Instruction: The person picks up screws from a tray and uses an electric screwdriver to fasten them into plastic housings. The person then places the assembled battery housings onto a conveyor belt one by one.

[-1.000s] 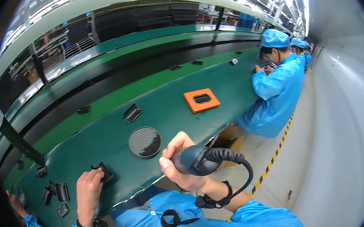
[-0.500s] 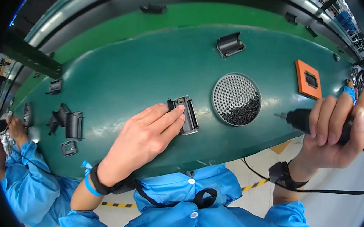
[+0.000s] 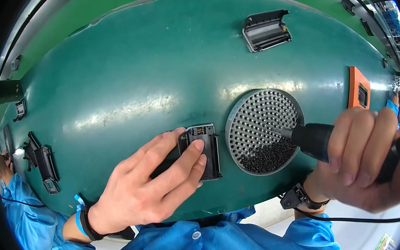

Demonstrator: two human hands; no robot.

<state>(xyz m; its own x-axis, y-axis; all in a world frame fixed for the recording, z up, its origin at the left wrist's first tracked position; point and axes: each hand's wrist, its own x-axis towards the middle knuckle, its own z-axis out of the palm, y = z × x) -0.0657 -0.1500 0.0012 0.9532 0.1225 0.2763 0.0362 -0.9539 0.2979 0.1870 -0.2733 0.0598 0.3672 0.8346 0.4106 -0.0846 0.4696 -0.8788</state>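
Note:
My left hand pins a black plastic housing to the table near its front edge, fingers resting over its open top and the thumb side hidden. Small gold contacts show at the housing's far end. My right hand is wrapped round a black electric screwdriver, held almost level and pointing left. Its bit reaches over a round grey dish dotted with rows of holes. Small black screws heap in the dish's near part. Whether the tip carries a screw I cannot tell.
Another black housing lies open at the far side. An orange fixture block stands at the right. Black parts lie at the left, near a co-worker's hand. The screwdriver's cord runs below my right wrist.
The screwdriver has moved left from beside the dish to over it. My left hand stays on the housing. The view has shifted closer to the table.

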